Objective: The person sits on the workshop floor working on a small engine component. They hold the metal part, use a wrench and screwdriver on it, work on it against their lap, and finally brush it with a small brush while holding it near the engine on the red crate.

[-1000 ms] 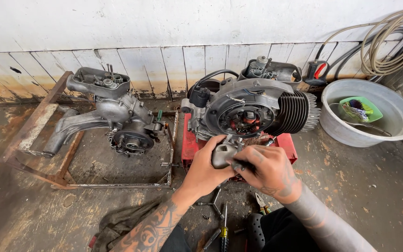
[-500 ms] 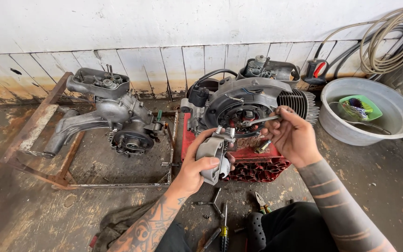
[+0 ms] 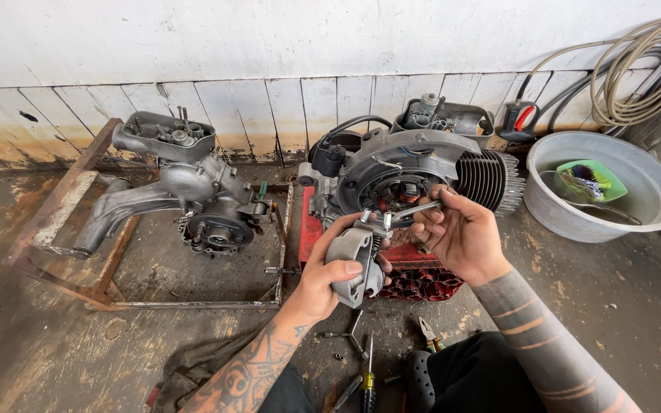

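My left hand [image 3: 327, 279] grips a grey metal clutch assembly [image 3: 350, 264], held upright in front of me. My right hand [image 3: 460, 233] holds a small metal wrench [image 3: 415, 210] whose end sits on the top of that assembly. Just behind both hands, a grey scooter engine [image 3: 415, 172] with a finned cylinder rests on a red crate [image 3: 422, 279]. Its round open side faces me.
A second engine [image 3: 193, 191] lies on a rusty metal frame [image 3: 63, 206] at the left. A metal basin [image 3: 610, 187] with a green dish stands at the right, a coiled hose [image 3: 640, 73] behind it. A screwdriver [image 3: 367, 375], pliers [image 3: 428, 333] and a cross wrench [image 3: 352, 336] lie near my knees.
Both hands rose from low in front of the crate. My right hand swung out to the right, then came back, bringing the wrench onto the assembly held in my left hand.
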